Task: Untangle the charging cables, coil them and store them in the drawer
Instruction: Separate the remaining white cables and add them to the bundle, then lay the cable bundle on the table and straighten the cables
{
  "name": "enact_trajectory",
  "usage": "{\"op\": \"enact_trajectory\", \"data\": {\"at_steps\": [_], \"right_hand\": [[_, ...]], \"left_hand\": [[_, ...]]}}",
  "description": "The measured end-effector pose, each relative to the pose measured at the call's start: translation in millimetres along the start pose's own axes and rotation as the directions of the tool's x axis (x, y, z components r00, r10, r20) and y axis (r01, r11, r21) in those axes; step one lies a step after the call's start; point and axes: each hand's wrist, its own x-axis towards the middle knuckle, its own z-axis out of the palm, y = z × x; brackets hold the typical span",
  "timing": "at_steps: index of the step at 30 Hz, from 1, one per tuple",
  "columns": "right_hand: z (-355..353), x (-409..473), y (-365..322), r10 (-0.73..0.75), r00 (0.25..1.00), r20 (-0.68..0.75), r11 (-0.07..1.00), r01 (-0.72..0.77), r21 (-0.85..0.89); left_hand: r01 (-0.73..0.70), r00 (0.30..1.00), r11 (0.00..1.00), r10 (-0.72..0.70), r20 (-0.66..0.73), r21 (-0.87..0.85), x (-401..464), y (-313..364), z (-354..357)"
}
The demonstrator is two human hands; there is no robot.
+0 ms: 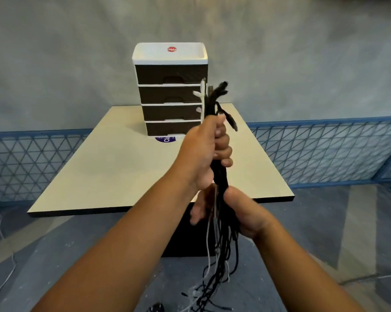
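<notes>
1. Head view: the left hand [201, 152] sits just right of centre, its fingers [223, 140] clenched around a bundle of charging cables [220, 176] held upright in the air above the near edge of the surface [104, 167].
2. The right hand [246, 212], toward 5 o'clock from the left hand, wraps the same bundle lower down; its thumb lies on the near side, its fingers [197, 212] curl round the far side.
3. The cables are mostly black with a few white ones; their plug ends stick up above the left hand toward 12 o'clock, and the loose tails hang down toward 6 o'clock, tangled near the floor [54, 255].
4. The drawer unit [170, 91] stands on the surface at 12 o'clock from the hands, white-topped, with four dark drawers, all closed.
5. A purple sticker [165, 138] lies on the surface, just in front of the unit's base.
6. A blue mesh fence [325, 149] runs behind the surface from 9 to 3 o'clock.
7. A thin white cord [0, 226] trails on the floor at 8 o'clock.
</notes>
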Motion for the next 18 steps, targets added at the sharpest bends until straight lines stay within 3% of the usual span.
{"op": "enact_trajectory", "data": {"at_steps": [3,7,12,15,18], "right_hand": [[-4,-3,10,0.125,0.991,0.053,0.974,-0.112,-0.195],[-15,1,16,0.199,0.976,0.084,0.973,-0.187,-0.135],[-16,33,-26,0.297,0.953,-0.062,0.907,-0.301,-0.296],[-14,66,-73,0.321,0.929,-0.182,0.737,-0.366,-0.568],[-6,109,-100,0.17,0.946,-0.275,0.458,-0.323,-0.828]], "left_hand": [[-0.092,0.989,0.988,0.076,-0.128,-0.124,9,21,-21],[-0.229,0.946,0.898,0.114,-0.303,-0.377,20,52,-72],[-0.353,0.894,0.75,0.095,-0.437,-0.559,25,67,-138],[-0.408,0.883,0.653,0.105,-0.457,-0.638,28,71,-171],[-0.47,0.866,0.58,0.155,-0.476,-0.665,35,78,-199]]}}
